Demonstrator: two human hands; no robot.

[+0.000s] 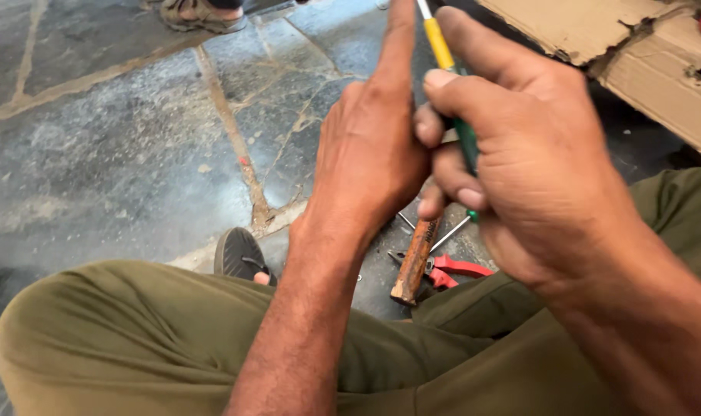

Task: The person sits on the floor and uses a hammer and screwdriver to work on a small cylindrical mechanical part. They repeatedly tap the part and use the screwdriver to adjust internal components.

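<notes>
My right hand (520,146) is closed around a screwdriver (452,85) with a yellow and green handle, held upright close to the camera. My left hand (373,139) is raised beside it with the index finger pointing up; its other fingers curl toward the screwdriver, and whatever they hold is hidden. Both hands hover above my lap in olive trousers (135,339).
On the stone floor (119,154) between my legs lie a wooden-handled tool (414,262) and red-handled pliers (458,270). Torn cardboard (635,54) lies at the upper right. Another person's sandalled foot (200,14) is at the top edge. My dark sandal (239,254) shows by my knee.
</notes>
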